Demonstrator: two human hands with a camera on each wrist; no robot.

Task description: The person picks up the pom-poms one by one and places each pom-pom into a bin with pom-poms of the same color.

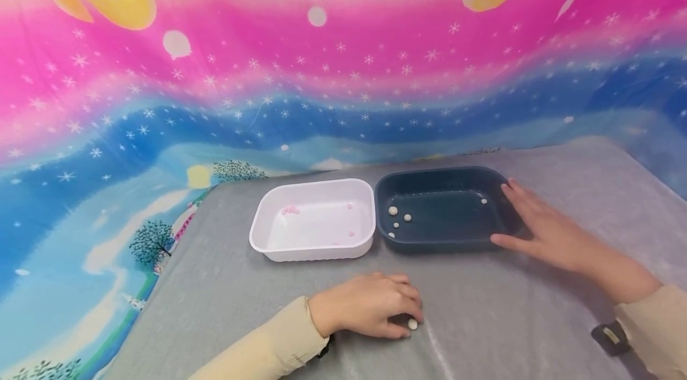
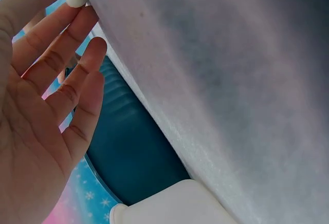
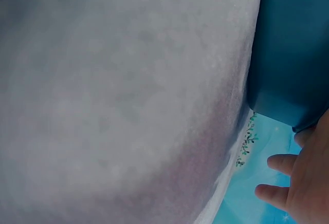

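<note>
My left hand point(image 1: 370, 305) is low over the grey cloth in front of the trays. Between its thumb and fingertips it pinches a small white ball point(image 1: 412, 324), also seen at the fingertips in the left wrist view. With fingers and thumb spread, my right hand point(image 1: 553, 237) rests at the right end of the dark teal tray point(image 1: 445, 245). Several white balls point(image 1: 393, 211) lie inside that tray, mostly toward its left end, with a single one near the right. Beside it, the white tray point(image 1: 322, 253) contains small pink beads point(image 1: 290, 210), several of them clustered at the left.
Grey cloth point(image 1: 214, 290) covers the table under both trays, which stand side by side, nearly touching. A colourful printed backdrop point(image 1: 343, 82) hangs right behind the table's far edge and down its left side.
</note>
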